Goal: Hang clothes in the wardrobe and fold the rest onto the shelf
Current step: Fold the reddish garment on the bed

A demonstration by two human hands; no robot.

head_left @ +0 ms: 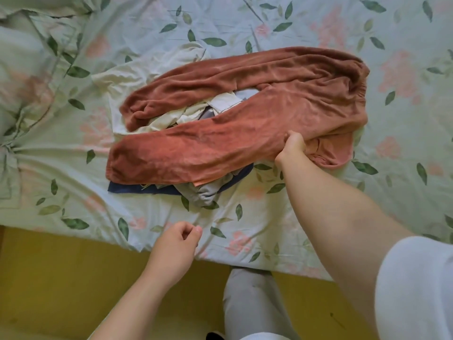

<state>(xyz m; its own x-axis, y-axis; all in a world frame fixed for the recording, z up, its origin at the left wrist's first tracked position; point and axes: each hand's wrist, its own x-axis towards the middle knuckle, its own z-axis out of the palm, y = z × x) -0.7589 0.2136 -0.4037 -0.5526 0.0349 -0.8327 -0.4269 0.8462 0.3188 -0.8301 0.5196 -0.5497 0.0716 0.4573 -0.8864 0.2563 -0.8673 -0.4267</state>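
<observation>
Our right hand (pixel 293 143) grips the rust-red fleece trousers (pixel 220 146), left hand (pixel 179 244) loosely curled, empty; lifting risks dragging the crumpled cream cotton garment (pixel 169 120) underneath.

Single wide-angle head view, steeply downward onto the bed (pixel 306 25), close above left hand (pixel 175 241) and right hand (pixel 293 144).

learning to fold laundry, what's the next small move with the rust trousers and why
Probably lift the rust trousers clear with the right hand, which grips them near the waist. They lie spread over a white garment and a navy garment, and the left hand hovers free to catch a leg.
</observation>
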